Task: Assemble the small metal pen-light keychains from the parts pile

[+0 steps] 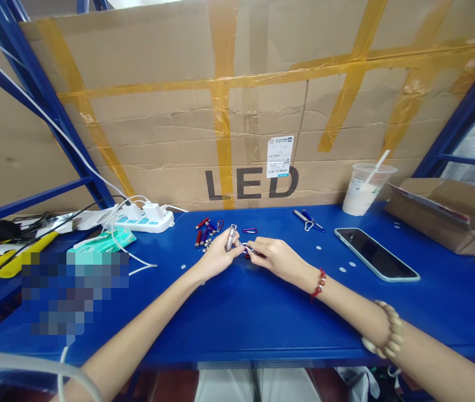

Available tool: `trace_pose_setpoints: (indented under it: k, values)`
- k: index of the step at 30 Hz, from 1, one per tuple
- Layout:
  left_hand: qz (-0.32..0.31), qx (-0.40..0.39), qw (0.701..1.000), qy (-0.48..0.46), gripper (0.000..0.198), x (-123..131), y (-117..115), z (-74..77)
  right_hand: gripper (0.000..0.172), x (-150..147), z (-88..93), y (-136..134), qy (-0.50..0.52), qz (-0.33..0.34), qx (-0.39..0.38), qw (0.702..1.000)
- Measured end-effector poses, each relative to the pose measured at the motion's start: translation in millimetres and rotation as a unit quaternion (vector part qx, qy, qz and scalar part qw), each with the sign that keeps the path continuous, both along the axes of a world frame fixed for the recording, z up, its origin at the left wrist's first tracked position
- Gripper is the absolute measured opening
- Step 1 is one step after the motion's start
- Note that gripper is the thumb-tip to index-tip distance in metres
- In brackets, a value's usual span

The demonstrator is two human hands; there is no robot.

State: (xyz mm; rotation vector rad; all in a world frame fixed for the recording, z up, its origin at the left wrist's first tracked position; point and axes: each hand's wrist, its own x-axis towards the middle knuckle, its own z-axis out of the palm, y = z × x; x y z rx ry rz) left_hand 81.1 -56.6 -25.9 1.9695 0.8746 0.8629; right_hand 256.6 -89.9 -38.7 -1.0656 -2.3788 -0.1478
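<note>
My left hand (219,254) is closed round a small silver cylinder (230,238) with a metal loop on its upper end. Close to its right, my right hand (273,255) pinches a small silver ring (244,245). A bit of red shows under the fingertips there. Behind my hands a purple carabiner (249,230) lies on the blue table (229,324). Left of my left hand are several red and purple cylinders (204,233) and small silver parts (207,243).
At the right are a phone (375,254), a cup with a straw (360,192), an open cardboard box (450,215) and a silver cylinder with a carabiner (303,218). A power strip (153,222), a green packet (103,241) and yellow-handled tools (30,257) lie left.
</note>
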Motion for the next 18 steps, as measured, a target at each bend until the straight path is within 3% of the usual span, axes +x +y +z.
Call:
trace_pose_setpoints:
  k: [5,11,18]
  values:
    - [0.028,0.082,0.995,0.056,0.023,-1.6,-2.3,0.9,0.030,2.5,1.3,1.5,0.056,-0.022,0.006,0.998]
    - [0.021,0.126,0.980,0.151,0.027,-5.4,-5.2,1.1,0.032,5.2,7.8,1.3,0.152,-0.091,0.045,0.983]
    - [0.015,0.150,0.972,0.181,0.021,-2.7,-5.5,-1.2,0.033,-0.7,3.7,-0.6,0.164,-0.063,0.037,0.984]
